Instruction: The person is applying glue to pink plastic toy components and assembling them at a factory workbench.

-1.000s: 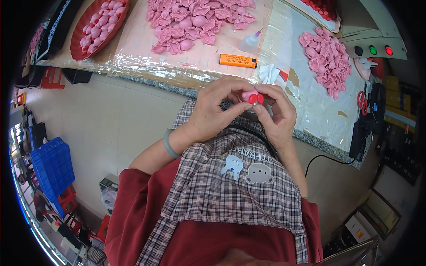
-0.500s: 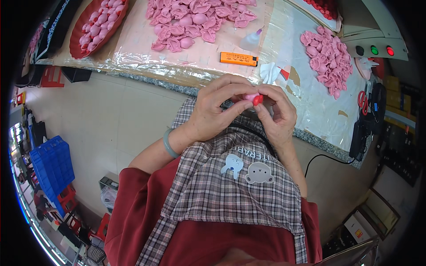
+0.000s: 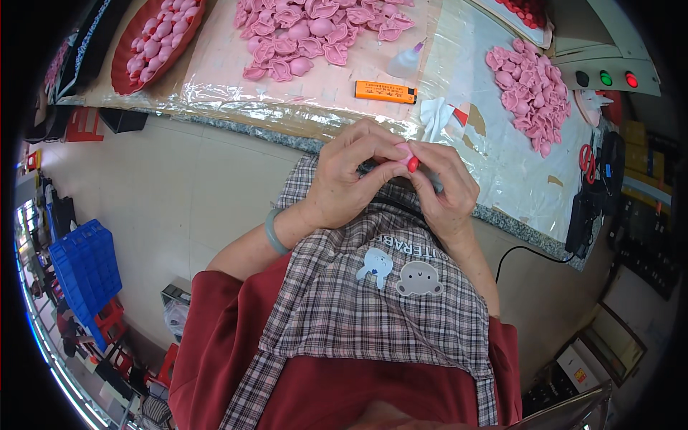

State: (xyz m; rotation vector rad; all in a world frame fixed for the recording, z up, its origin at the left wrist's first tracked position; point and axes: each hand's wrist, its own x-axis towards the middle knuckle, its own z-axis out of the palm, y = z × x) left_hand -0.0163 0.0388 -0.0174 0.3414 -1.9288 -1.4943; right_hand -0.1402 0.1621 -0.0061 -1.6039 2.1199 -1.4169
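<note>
My left hand and my right hand meet in front of my chest, just below the table edge. Together their fingertips pinch a small pink piece with a red tip; most of it is hidden by my fingers. A green bangle sits on my left wrist. On the table above lie a pile of pink moulded pieces and a second pile to the right.
An orange lighter, a small glue bottle and white scraps lie on the plastic-covered table. A red tray of pink pieces stands far left. Red scissors at right, blue crates on the floor.
The red tip between my fingers shows less than before as my fingers have closed over the small piece. Both hands stay in the same place.
</note>
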